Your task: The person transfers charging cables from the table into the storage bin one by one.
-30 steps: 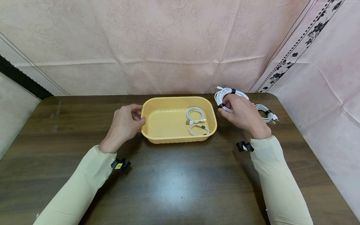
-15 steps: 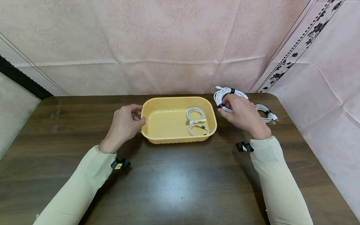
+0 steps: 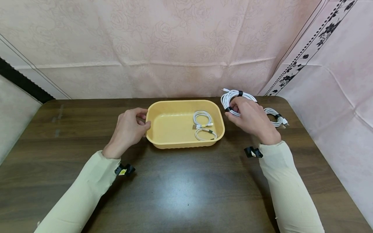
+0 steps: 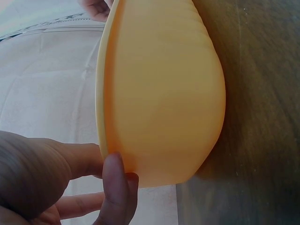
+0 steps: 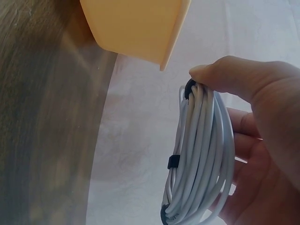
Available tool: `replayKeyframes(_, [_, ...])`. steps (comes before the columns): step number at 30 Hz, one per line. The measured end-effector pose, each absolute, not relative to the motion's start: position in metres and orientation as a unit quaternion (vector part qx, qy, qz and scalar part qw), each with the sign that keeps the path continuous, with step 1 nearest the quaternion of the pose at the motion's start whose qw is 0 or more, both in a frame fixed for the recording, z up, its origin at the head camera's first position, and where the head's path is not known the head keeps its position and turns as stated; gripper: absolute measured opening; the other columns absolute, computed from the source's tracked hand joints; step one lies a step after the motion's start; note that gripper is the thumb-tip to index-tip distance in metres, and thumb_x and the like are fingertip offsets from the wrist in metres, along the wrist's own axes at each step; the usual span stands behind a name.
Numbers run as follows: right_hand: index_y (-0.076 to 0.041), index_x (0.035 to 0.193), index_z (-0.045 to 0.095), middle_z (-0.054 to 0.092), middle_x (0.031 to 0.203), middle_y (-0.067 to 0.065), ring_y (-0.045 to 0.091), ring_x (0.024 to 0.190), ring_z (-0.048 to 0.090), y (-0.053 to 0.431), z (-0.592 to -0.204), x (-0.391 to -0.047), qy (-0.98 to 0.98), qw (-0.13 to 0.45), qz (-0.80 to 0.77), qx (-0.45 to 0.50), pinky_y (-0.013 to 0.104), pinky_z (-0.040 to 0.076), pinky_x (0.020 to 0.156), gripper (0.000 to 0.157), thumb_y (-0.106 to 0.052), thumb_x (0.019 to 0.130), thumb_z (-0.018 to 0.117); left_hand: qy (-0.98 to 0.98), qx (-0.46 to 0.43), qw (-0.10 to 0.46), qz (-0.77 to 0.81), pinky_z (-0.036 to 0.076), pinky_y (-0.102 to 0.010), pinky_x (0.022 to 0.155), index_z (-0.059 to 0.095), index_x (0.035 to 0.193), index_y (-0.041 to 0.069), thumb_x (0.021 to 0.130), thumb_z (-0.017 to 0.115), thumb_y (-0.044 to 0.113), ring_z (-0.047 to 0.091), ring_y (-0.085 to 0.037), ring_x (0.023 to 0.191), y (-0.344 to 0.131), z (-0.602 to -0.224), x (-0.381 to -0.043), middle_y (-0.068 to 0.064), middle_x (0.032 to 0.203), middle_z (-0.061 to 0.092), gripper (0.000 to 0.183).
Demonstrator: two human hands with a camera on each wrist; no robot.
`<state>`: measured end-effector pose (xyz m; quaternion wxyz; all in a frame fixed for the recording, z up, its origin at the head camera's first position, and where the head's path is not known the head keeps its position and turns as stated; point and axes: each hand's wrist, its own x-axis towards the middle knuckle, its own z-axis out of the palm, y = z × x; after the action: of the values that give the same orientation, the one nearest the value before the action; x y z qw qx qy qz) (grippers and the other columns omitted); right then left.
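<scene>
A yellow plastic basin (image 3: 180,144) stands on the brown table. My left hand (image 3: 128,129) pinches its left rim between thumb and fingers; in the left wrist view the fingertips (image 4: 115,176) press on its outer wall. Inside, at the right end, lie a white coiled cable (image 3: 201,113) and a smaller coil (image 3: 197,134). My right hand (image 3: 253,120) grips a thick white coiled cable (image 3: 228,99) with black straps, just right of the basin. The right wrist view shows this coil (image 5: 201,136) raised, thumb at a strap. Another coiled cable (image 3: 272,111) lies partly behind the right hand.
The wooden table (image 3: 180,187) extends toward me, with its right edge beyond the lying cable. A pale floral cloth (image 3: 175,48) hangs behind the far edge, and more cloth (image 3: 344,84) covers the right side.
My right hand has shifted very slightly left with the thick coiled cable. The left hand, the basin and the cables lying in it look unchanged.
</scene>
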<state>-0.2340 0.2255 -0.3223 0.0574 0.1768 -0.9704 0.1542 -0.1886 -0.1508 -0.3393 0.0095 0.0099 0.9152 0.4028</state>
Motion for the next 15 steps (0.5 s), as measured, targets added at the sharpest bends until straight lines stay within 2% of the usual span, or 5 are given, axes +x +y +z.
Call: replayKeyframes(15, [-0.006,0.110,0.064,0.065,0.099,0.009,0.024,0.089,0.059,0.2240,-0.3205,-0.2319,-0.969,0.061,0.155,0.183,0.043,0.050,0.076,0.027,-0.028,0.095,0.069,0.914,0.009,0.003,0.405,0.058,-0.024,0.054,0.061,0.135,0.000,0.093,0.066,0.008,0.071,-0.026,0.087,-0.1512,-0.3408,-0.1893,-0.016,0.111,0.066,0.044])
